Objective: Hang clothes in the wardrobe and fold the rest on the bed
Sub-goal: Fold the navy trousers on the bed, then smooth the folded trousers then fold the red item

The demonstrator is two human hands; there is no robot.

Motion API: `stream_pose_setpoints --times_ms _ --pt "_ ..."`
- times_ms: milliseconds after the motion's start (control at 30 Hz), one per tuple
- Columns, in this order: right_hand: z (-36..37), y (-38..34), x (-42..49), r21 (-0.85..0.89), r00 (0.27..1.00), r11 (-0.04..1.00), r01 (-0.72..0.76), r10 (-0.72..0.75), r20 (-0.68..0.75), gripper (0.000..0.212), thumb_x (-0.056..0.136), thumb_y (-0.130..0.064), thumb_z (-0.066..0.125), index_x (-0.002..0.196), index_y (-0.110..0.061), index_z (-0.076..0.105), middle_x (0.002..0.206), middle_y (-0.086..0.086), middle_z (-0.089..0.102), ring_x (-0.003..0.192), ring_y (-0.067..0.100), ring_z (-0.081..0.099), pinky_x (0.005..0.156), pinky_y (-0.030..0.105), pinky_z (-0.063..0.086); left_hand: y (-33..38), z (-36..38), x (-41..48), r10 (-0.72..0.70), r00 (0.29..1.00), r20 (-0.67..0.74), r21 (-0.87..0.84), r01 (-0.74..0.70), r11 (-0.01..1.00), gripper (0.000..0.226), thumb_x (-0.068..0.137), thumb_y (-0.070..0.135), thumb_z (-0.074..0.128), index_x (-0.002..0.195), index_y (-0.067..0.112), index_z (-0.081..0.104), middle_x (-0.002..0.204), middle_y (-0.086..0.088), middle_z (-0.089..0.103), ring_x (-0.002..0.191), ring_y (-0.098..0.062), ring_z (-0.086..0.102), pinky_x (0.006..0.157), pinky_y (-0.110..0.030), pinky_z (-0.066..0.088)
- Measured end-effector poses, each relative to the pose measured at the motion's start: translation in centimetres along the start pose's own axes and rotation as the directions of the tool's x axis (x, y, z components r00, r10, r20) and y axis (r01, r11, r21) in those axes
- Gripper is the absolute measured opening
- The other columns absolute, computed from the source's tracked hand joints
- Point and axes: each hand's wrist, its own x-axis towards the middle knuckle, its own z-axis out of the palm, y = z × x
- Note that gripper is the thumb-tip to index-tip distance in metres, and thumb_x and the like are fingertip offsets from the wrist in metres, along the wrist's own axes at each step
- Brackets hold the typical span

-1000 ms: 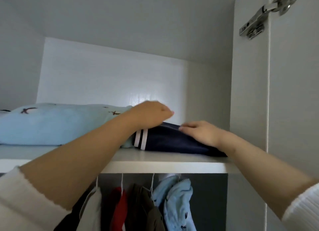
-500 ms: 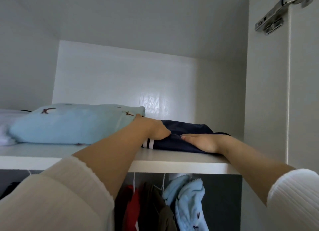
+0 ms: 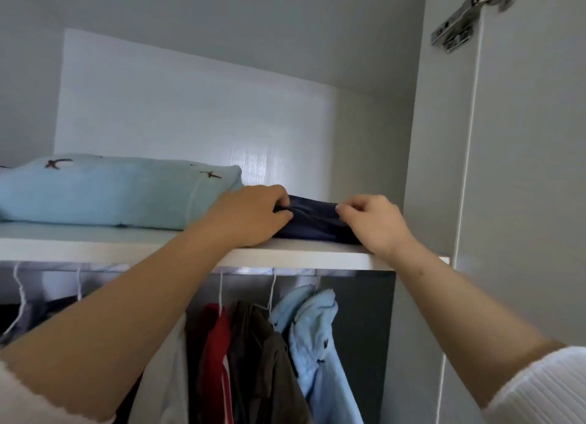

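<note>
Folded navy garment lies on the wardrobe's top shelf, at the shelf's right end, near its front edge. L hand sits on its left part, fingers curled, thumb & fingertips pinching a fold of the navy cloth. R hand is on its right part, fingers also curled, tips nipping the cloth's upper edge. Both forearms cross the shelf's front edge.

Same shelf, mid to left end: folded light-blue fleece w/ small dark marks, just beside the navy piece. Under the shelf hang a red top, a brown garment & a light-blue jacket. High above the shelf's right end: metal hinge.
</note>
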Motion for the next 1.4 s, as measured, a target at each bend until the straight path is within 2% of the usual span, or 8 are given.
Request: stream_pose_setpoints --times_ms 100,233,433,567,767,967,1233,1400 --pt "-0.6 -0.5 -3.1 0.144 0.989 0.988 -0.051 0.070 -0.134 0.025 0.088 -0.025 0.054 0.081 -0.005 0.068 0.079 0.012 0.067 0.070 0.020 0.052 0.056 0.015 0.038 1.4 -0.1 -2.8 0.059 0.987 -0.147 -0.311 -0.103 0.945 0.017 0.091 0.036 0.049 0.105 0.030 0.057 0.096 0.015 0.059 0.090 -0.008 0.054 0.079 -0.025 0.044" --pt "-1.7 -1.3 -8.6 0.323 0.953 0.939 -0.120 0.200 -0.227 0.018 0.085 -0.016 0.057 0.073 -0.009 0.068 0.074 0.002 0.068 0.070 0.009 0.055 0.055 0.007 0.038 5.1 1.2 -7.0 0.092 0.952 -0.291 -0.670 -0.271 0.691 0.009 0.085 0.031 0.054 0.086 0.039 0.057 0.082 0.028 0.060 0.087 0.011 0.055 0.072 -0.002 0.041" --pt "-3.8 0.1 -20.6 0.332 0.856 0.874 -0.354 0.446 -0.263 0.023 0.083 -0.014 0.058 0.062 -0.020 0.066 0.072 -0.003 0.069 0.074 0.010 0.060 0.077 0.027 0.047 10.7 7.7 -14.0 0.171 0.985 0.008 -0.931 -0.055 0.362 0.014 0.084 0.020 0.060 0.081 0.034 0.062 0.084 0.013 0.067 0.082 -0.007 0.064 0.076 -0.022 0.049" --pt "-6.6 1.2 -30.3 0.325 0.712 0.770 -0.550 0.635 -0.299 0.025 0.084 -0.014 0.058 0.062 -0.024 0.065 0.068 -0.009 0.068 0.070 0.007 0.058 0.069 0.023 0.044 15.4 11.3 -20.4 0.261 0.933 0.249 -0.952 0.187 0.243 0.023 0.087 0.010 0.058 0.075 0.029 0.062 0.080 0.002 0.068 0.067 -0.008 0.066 0.066 -0.027 0.048" --pt "-13.3 -0.3 -47.1 0.349 0.444 0.595 -0.724 0.789 -0.424 0.019 0.086 -0.019 0.056 0.070 -0.026 0.066 0.067 -0.010 0.069 0.063 -0.001 0.060 0.058 0.015 0.041 24.9 12.4 -32.9 0.499 0.728 0.470 -0.883 0.380 0.277 0.021 0.088 0.008 0.055 0.076 0.024 0.061 0.076 0.006 0.068 0.059 -0.002 0.064 0.063 -0.025 0.047" --pt "-21.6 -6.6 -69.2 0.444 0.072 0.352 -0.824 0.843 -0.534 0.021 0.088 -0.014 0.053 0.072 -0.023 0.064 0.066 -0.008 0.067 0.061 0.005 0.058 0.053 0.014 0.041 37.8 7.7 -51.1 0.743 0.417 0.524 -0.829 0.449 0.333 0.014 0.089 0.014 0.055 0.083 0.024 0.063 0.080 0.008 0.068 0.066 -0.003 0.066 0.063 -0.019 0.049" --pt "-30.9 -18.5 -94.5 0.570 -0.375 0.047 -0.820 0.709 -0.598 0.022 0.086 -0.013 0.053 0.067 -0.020 0.062 0.067 -0.004 0.066 0.060 0.012 0.056 0.052 0.021 0.038 50.7 0.2 -74.8 0.857 0.057 0.513 -0.754 0.508 0.417 0.021 0.089 0.004 0.052 0.076 0.020 0.057 0.075 0.003 0.063 0.060 -0.011 0.057 0.052 -0.021 0.039" --pt "-35.3 -23.4 -105.2 0.678 -0.554 -0.025 -0.735 0.598 -0.579 0.019 0.084 -0.011 0.052 0.070 -0.017 0.064 0.066 -0.003 0.065 0.058 0.012 0.054 0.052 0.021 0.039 57.7 -3.6 -85.1 0.884 -0.101 0.456 -0.792 0.407 0.455 0.021 0.088 0.007 0.051 0.075 0.023 0.056 0.073 0.004 0.062 0.061 -0.011 0.058 0.057 -0.023 0.040"
